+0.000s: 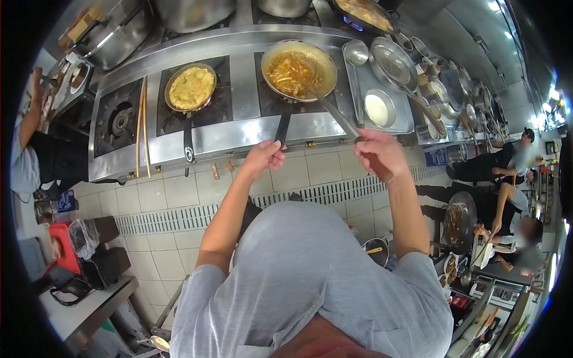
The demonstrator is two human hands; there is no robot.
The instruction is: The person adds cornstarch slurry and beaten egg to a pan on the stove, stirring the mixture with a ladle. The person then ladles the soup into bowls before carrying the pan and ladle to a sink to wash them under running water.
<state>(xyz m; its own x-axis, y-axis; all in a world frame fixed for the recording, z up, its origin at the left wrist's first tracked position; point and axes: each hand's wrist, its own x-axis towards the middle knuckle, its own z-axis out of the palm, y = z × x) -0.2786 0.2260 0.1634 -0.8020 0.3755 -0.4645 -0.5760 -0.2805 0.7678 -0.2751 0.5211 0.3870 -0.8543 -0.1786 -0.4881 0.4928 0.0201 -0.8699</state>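
1. Pan sits on the stove ahead of you, with saucy yellow-brown food inside. Its handle points your way, likely to keep it within reach.
2. Your left hand grasps the end of that handle, thumb and fingers closed on it — probably to steady the pan well back from the heat.
3. Your right hand is wrapped around the far end of the ladle, whose bowl dips into the food; the long shaft seems to spare your knuckles.
4. Left of the pan, a smaller frying pan holds a round yellow omelette-like piece, with long chopsticks beyond it.
5. Watch your right side — a spare ladle lies close by your right hand, beside a container of white contents, and a wooden-handled strainer crowds the same tray.
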